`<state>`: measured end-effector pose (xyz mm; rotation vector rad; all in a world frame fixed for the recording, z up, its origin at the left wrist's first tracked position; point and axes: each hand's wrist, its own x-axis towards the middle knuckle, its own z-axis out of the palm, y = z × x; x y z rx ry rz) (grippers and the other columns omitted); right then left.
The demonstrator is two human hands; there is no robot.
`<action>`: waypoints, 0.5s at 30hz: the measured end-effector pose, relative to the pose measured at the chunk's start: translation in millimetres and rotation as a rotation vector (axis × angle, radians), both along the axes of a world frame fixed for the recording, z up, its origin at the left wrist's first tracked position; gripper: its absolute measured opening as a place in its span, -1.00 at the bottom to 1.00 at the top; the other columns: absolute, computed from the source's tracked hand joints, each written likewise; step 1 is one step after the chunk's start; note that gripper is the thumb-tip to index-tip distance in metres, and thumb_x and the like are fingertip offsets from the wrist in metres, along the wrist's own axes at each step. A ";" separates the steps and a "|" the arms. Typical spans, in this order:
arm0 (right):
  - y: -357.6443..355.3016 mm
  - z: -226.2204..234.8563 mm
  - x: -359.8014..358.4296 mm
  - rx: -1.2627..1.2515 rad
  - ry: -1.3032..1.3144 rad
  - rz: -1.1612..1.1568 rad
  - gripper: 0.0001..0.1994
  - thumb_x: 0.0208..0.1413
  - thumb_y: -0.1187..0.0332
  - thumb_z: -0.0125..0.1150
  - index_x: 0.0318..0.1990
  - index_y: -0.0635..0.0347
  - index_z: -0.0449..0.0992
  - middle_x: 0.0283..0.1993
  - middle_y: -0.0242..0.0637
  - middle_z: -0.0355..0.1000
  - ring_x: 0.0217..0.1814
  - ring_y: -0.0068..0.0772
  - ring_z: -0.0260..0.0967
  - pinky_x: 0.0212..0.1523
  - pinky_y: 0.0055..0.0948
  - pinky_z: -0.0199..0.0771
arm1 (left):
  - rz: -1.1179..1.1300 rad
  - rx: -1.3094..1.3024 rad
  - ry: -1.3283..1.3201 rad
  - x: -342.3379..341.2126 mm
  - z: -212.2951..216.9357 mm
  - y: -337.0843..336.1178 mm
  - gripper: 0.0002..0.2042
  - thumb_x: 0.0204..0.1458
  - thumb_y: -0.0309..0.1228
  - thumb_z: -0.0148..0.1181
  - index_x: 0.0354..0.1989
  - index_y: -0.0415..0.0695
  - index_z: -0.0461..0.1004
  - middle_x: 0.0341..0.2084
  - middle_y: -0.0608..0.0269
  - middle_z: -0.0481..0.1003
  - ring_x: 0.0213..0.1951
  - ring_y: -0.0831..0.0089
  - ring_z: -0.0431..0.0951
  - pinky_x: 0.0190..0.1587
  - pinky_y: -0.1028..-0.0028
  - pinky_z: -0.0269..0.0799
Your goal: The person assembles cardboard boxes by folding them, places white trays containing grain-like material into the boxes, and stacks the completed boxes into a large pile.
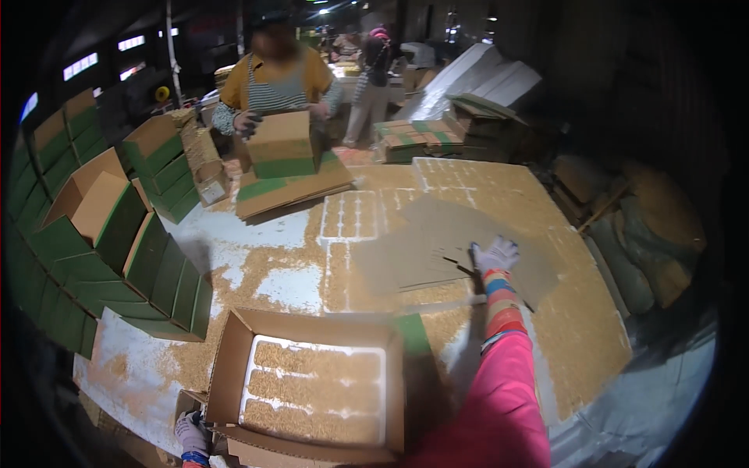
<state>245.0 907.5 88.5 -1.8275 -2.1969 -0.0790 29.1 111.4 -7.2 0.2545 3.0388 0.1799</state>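
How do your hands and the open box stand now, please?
Right hand on flat cardboard sheets. Left hand at near-left corner of open box, grip unclear. Inside: white tray of tan granules. More granules scattered across table.

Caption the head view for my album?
A pink-sleeved right arm extends over flat brown cardboard sheets, beyond an open brown cardboard box holding a white tray of tan granules.
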 end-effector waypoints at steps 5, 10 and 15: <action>4.9 -50.6 8.7 -0.244 -0.232 0.178 0.19 -0.23 -0.38 0.26 0.47 0.14 -0.12 0.45 0.23 -0.12 0.49 0.29 -0.16 0.42 0.18 -0.20 | 0.347 0.671 0.369 1.7 117.1 45.3 -0.68 0.21 -0.39 0.05 0.08 -0.24 0.50 0.00 0.02 0.53 0.06 0.30 0.50 0.16 0.36 0.34; -36.7 -45.5 50.7 -0.464 -0.419 0.613 -0.19 0.11 0.06 0.08 0.46 0.09 -0.11 0.34 0.22 0.14 0.38 0.15 0.12 0.38 0.00 0.04 | -0.477 0.929 0.144 29.5 233.7 155.6 -0.56 0.10 -0.37 0.16 0.16 -0.26 0.43 0.14 -0.10 0.40 0.15 0.14 0.42 0.24 0.26 0.27; -60.7 -60.5 87.0 -0.217 0.018 0.782 -0.34 0.19 0.03 -0.02 0.43 -0.04 0.05 0.25 0.07 0.31 0.26 0.05 0.30 0.30 -0.05 0.18 | -0.949 0.327 0.219 32.7 275.1 220.6 -0.21 -0.17 -0.34 0.35 0.34 -0.19 0.20 0.27 -0.15 0.19 0.31 -0.09 0.16 0.35 0.13 0.06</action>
